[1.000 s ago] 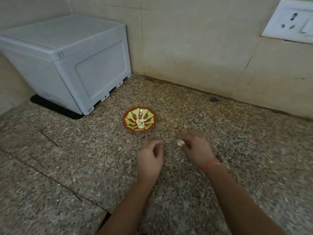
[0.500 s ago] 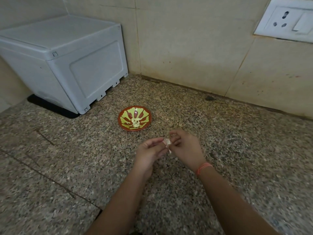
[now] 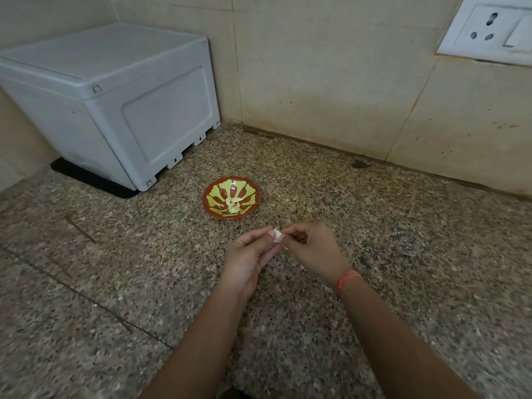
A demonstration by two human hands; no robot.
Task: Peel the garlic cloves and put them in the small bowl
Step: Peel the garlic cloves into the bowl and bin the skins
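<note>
A small red and green bowl (image 3: 214,194) stands on the speckled granite counter (image 3: 115,269) and holds several pale peeled garlic cloves (image 3: 233,205). Just in front of it, above the counter, both hands meet on one white unpeeled garlic clove (image 3: 277,235). My left hand (image 3: 250,257) pinches the clove from the left with thumb and fingers. My right hand (image 3: 312,249), with an orange thread at the wrist, pinches it from the right. A thin strip of skin hangs below the clove.
A grey plastic box (image 3: 115,102) on a black mat fills the back left corner. Tiled walls close the back, with a white socket plate (image 3: 489,33) at top right. A small dark spot (image 3: 359,164) lies near the wall's foot.
A second ago my right hand alone held the clove low over the counter. Both hands have since come together and lifted, and now they pinch the clove between them.
</note>
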